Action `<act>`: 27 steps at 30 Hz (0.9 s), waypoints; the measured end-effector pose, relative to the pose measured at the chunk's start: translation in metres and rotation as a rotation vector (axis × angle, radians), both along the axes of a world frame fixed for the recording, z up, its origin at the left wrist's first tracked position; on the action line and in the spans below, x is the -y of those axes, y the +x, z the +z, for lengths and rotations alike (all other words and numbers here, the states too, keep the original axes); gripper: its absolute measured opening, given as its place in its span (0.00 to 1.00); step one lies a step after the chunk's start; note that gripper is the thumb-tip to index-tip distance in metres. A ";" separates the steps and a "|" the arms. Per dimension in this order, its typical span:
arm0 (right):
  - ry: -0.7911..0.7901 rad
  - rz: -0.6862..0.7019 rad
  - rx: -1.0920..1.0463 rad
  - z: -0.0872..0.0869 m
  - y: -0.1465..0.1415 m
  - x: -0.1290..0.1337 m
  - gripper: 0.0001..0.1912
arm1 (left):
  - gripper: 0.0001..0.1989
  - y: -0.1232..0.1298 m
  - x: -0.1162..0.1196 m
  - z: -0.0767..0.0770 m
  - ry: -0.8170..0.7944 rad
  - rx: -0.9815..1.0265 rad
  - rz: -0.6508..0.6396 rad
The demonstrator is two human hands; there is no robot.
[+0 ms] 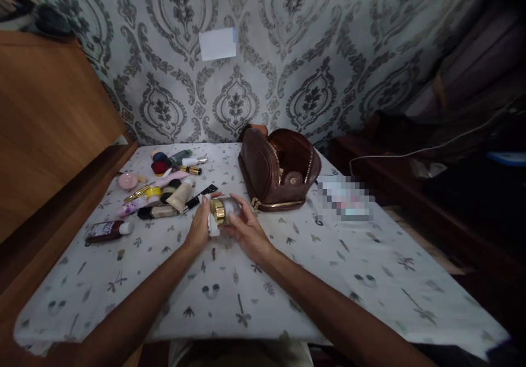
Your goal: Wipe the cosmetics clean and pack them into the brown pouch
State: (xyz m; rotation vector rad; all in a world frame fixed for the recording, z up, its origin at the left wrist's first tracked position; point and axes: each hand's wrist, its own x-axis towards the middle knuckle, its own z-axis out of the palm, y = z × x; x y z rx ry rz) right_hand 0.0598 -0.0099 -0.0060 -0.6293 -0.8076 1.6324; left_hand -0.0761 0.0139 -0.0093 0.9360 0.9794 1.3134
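Observation:
Above the middle of the table, a jar [232, 209] with a shiny gold band or lid lies on its side between my two hands. My right hand [250, 230] is closed round its greyish end. My left hand [199, 222] presses a crumpled white tissue [212, 225] against the gold end; its fingertips are partly hidden. Just behind my right hand stands a brown leather toiletry bag [261, 167], its zipped top open. Beyond my left hand lie loose cosmetics, among them a beige tube [179, 196] and a black-capped bottle [162, 211].
A dark bottle with a white cap [109, 230] lies at the left. Near it are a pink round container [127, 181] and a yellow jar [153, 194]. A blurred-out flat item [347, 197] lies right of the bag. A wooden panel [53, 104] borders the patterned tablecloth [320, 279].

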 end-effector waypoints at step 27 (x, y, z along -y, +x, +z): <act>-0.118 0.104 -0.009 -0.004 -0.004 0.000 0.22 | 0.30 -0.001 0.013 0.023 0.258 -0.472 0.071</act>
